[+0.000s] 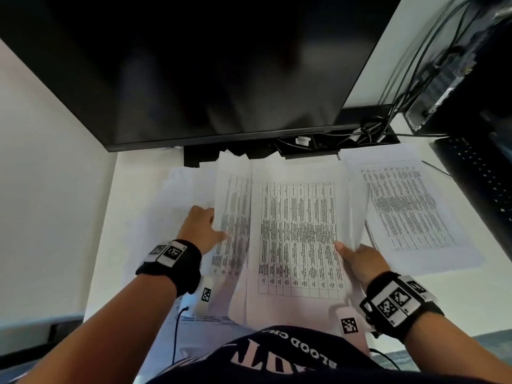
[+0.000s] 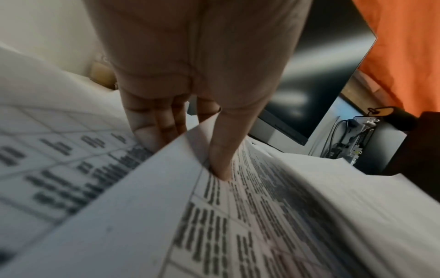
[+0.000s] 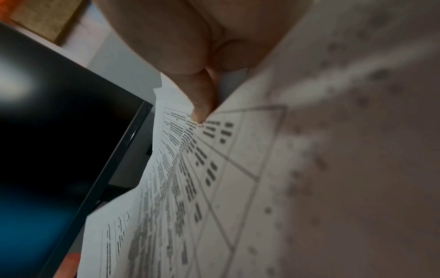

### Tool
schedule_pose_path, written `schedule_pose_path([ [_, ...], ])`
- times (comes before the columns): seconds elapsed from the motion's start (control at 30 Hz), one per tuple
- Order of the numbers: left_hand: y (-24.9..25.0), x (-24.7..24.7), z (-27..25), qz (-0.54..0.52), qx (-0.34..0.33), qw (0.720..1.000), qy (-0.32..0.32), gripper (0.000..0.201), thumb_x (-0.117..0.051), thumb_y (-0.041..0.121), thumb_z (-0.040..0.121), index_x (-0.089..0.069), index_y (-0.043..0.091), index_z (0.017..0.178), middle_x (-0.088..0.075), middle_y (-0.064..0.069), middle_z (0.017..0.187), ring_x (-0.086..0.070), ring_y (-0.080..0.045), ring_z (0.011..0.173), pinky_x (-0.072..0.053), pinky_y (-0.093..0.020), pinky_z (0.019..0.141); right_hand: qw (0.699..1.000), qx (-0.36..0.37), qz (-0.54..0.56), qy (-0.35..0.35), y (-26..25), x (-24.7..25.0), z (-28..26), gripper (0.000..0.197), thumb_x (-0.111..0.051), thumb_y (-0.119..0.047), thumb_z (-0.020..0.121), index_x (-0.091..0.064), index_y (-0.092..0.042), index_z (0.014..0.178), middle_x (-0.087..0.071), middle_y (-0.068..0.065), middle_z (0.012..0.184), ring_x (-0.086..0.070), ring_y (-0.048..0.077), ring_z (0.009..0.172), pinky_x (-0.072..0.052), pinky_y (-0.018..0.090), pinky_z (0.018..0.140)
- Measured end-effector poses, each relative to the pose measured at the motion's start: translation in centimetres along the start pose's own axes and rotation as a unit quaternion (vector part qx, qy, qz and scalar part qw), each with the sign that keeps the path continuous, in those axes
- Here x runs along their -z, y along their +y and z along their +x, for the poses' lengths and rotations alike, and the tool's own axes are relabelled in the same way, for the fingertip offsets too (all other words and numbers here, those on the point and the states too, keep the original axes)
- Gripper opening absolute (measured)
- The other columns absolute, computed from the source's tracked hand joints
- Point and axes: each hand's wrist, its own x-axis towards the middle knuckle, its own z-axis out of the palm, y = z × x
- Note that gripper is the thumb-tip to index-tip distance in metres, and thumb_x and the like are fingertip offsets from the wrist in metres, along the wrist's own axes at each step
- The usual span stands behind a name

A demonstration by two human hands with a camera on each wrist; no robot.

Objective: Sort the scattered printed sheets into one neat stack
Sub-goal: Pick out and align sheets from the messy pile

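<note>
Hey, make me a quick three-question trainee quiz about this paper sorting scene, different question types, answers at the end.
1. True or false: the left hand pinches the white printed table sheets with the thumb on top.
2. Which hand holds the lower right edge of those sheets? A) left B) right C) neither
3. Fill in: a loose white printed sheet lies flat on the white desk, to the ___ of the held sheets.

Key: 1 true; 2 B; 3 right.
</note>
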Motion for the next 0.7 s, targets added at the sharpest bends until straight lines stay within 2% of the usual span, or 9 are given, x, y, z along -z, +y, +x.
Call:
schedule_pose_path([
  [0.07, 0.4, -0.8, -0.8, -0.007, 0.006, 1.0, -0.02, 0.063, -0.075, 0.038, 0.078, -0.049, 0.008, 0.127, -0.048, -0.013, 0.125, -0.056, -0.03, 0.106, -0.048, -0.038, 0.094, 1.0, -0.001, -0.007, -0.009, 0.1, -0.4, -0.3, 0.039, -0.051, -0.043, 0.091, -0.057, -0.005, 0.089, -0.064, 0.011, 0.083, -0.061, 0.026, 0.083, -0.051, 0.035, 0.08],
  [0.13, 0.7, -1.3, -1.5, 0.005, 0.01, 1.0, -0.009, 0.074, -0.074, 0.034, 0.08, -0.035, 0.008, 0.138, -0.046, -0.013, 0.132, -0.052, -0.03, 0.116, -0.044, -0.04, 0.099, 0.999, 0.002, -0.04, -0.014, 0.4, -0.4, -0.5, 0.041, -0.049, -0.043, 0.093, -0.059, -0.003, 0.089, -0.065, 0.013, 0.085, -0.062, 0.028, 0.084, -0.052, 0.036, 0.08],
  [0.2, 0.9, -1.3, -2.0, 0.053, -0.006, 0.998, 0.019, 0.065, -0.071, 0.037, 0.082, -0.039, 0.01, 0.132, -0.055, -0.008, 0.114, -0.055, -0.026, 0.102, -0.046, -0.039, 0.093, 0.997, -0.001, -0.071, -0.015, 0.7, -0.4, -0.6, 0.046, -0.045, -0.043, 0.094, -0.06, -0.001, 0.087, -0.066, 0.015, 0.084, -0.062, 0.028, 0.08, -0.052, 0.036, 0.077],
  [0.3, 0.5, -0.5, -2.3, 0.175, -0.015, 0.984, 0.04, 0.043, -0.059, 0.049, 0.087, -0.055, 0.012, 0.109, -0.049, 0.001, 0.086, -0.052, -0.02, 0.084, -0.043, -0.036, 0.087, 0.997, -0.006, -0.074, -0.016, 1.1, -0.2, -0.7, 0.046, -0.044, -0.044, 0.095, -0.06, -0.002, 0.089, -0.067, 0.014, 0.083, -0.061, 0.023, 0.074, -0.052, 0.033, 0.072],
  [0.4, 0.0, 0.1, -2.7, 0.24, 0.016, 0.971, 0.015, 0.046, -0.054, 0.059, 0.085, -0.057, 0.014, 0.09, -0.055, -0.002, 0.093, -0.056, -0.022, 0.09, -0.044, -0.038, 0.088, 0.998, -0.008, -0.064, -0.008, 1.4, 0.1, -0.9, 0.043, -0.045, -0.043, 0.094, -0.057, -0.004, 0.084, -0.066, 0.012, 0.082, -0.06, 0.022, 0.074, -0.049, 0.031, 0.07],
  [0.47, -0.4, 0.2, -3.0, 0.271, 0.024, 0.962, 0.009, 0.042, -0.053, 0.061, 0.084, -0.055, 0.019, 0.087, -0.052, -0.003, 0.103, -0.051, -0.024, 0.099, -0.043, -0.039, 0.091, 0.998, -0.01, -0.059, -0.003, 1.7, 0.2, -1.0, 0.041, -0.045, -0.043, 0.094, -0.056, -0.005, 0.081, -0.064, 0.011, 0.078, -0.06, 0.022, 0.073, -0.048, 0.031, 0.07],
  [0.57, -0.7, 0.5, -3.6, 0.191, -0.032, 0.978, 0.079, 0.024, -0.061, 0.04, 0.086, -0.05, 0.02, 0.078, -0.043, -0.001, 0.107, -0.043, -0.025, 0.106, -0.038, -0.038, 0.091, 0.998, -0.014, -0.067, -0.005, 2.0, 0.4, -1.2, 0.044, -0.044, -0.044, 0.095, -0.058, -0.004, 0.082, -0.062, 0.009, 0.073, -0.058, 0.019, 0.068, -0.047, 0.029, 0.065],
  [0.63, -0.5, 1.3, -3.9, 0.05, -0.086, 0.991, 0.09, 0.02, -0.057, 0.014, 0.088, -0.043, 0.02, 0.076, -0.051, -0.002, 0.095, -0.051, -0.025, 0.09, -0.044, -0.032, 0.073, 0.997, -0.014, -0.076, -0.002, 2.0, 0.7, -1.5, 0.046, -0.043, -0.044, 0.095, -0.058, -0.003, 0.084, -0.062, 0.009, 0.073, -0.059, 0.019, 0.068, -0.047, 0.028, 0.063],
  [0.7, -0.3, 2.6, -3.9, -0.036, -0.085, 0.992, 0.082, 0.02, -0.045, 0.001, 0.09, -0.047, 0.02, 0.096, -0.056, -0.007, 0.083, -0.053, -0.023, 0.068, -0.04, -0.028, 0.055, 0.998, -0.012, -0.064, 0.004, 2.0, 1.1, -1.8, 0.043, -0.044, -0.044, 0.095, -0.056, -0.003, 0.087, -0.063, 0.011, 0.078, -0.06, 0.023, 0.074, -0.048, 0.029, 0.066],
])
